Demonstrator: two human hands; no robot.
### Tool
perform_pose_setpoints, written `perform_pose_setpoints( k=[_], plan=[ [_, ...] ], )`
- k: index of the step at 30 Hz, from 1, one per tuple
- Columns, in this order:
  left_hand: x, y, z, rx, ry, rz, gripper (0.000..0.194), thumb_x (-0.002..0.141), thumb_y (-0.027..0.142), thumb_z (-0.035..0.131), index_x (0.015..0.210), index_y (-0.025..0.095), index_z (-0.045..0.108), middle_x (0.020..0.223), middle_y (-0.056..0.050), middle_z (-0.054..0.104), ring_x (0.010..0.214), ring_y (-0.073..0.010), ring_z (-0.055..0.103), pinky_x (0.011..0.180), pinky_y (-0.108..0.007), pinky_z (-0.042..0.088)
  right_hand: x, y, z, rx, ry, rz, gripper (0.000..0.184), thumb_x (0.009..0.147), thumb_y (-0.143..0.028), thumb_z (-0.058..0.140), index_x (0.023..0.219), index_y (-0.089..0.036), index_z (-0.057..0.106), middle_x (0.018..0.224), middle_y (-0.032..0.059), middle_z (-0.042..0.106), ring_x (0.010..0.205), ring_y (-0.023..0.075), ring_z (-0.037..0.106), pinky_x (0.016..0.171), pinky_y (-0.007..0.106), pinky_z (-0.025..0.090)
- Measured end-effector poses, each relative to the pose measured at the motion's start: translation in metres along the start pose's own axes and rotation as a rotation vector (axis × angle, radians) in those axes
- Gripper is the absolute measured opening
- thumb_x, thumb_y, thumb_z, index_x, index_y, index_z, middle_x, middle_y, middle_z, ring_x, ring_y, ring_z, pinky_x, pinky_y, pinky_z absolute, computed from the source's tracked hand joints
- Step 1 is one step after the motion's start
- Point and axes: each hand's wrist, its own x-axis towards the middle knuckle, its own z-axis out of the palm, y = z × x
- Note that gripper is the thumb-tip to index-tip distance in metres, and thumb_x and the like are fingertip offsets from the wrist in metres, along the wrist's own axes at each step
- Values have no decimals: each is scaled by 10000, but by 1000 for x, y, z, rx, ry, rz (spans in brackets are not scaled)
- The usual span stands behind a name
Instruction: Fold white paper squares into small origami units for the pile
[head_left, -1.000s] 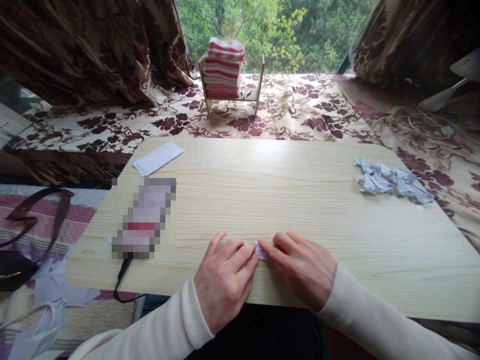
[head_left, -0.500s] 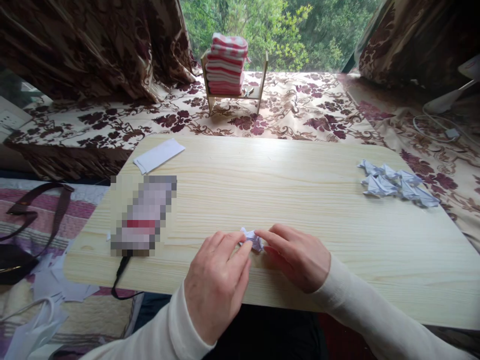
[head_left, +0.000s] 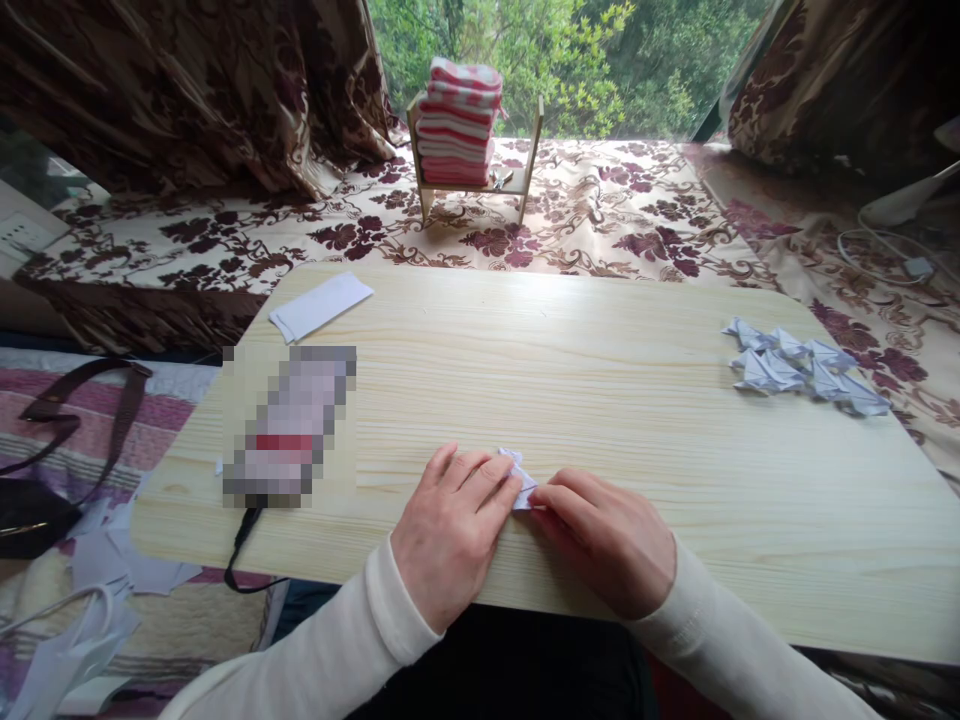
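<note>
A small white folded paper piece [head_left: 523,492] lies on the pale wooden table near its front edge, between my two hands. My left hand [head_left: 459,530] presses it against the tabletop from the left, its fingertips covering part of it. From the right, my right hand [head_left: 609,540] pinches the piece's lower right edge between thumb and index finger, the other fingers curled under. Part of the paper shows above and between the fingertips. At the table's far right sits a group of several similar folded paper pieces [head_left: 806,370].
Flat paper strips [head_left: 321,306] lie at the table's back left, above a pixelated device [head_left: 289,430] with a black cord. A wooden rack [head_left: 532,160] holding folded red-and-white cloths [head_left: 457,125] stands on the flowered window ledge. Loose papers [head_left: 124,555] lie on the bedding at left.
The folded paper has turned to a steeper slant. My left hand has moved right and lies flatter over it; my right hand has shifted slightly right and down to pinch its lower edge.
</note>
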Motion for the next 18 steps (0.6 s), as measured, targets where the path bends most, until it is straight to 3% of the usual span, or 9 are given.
perform_pose_setpoints(
  k=[7, 18],
  plan=[
    [-1, -4, -2, 32, -42, 10, 308, 897, 152, 430, 1166, 168, 580, 1226, -86, 596, 1122, -242, 492, 996, -487, 312, 2, 4, 5, -13, 40, -37, 348, 956, -235, 346, 770, -210, 640, 660, 21, 576, 582, 136, 494, 523, 257, 322],
    [-7, -3, -1, -49, -31, -17, 343, 902, 136, 398, 1215, 157, 535, 1273, -64, 580, 1171, -224, 458, 1055, -481, 201, 6, 2, 3, -41, -50, -45, 369, 963, -219, 309, 719, -180, 583, 637, 16, 543, 538, 132, 480, 512, 267, 299]
  ],
)
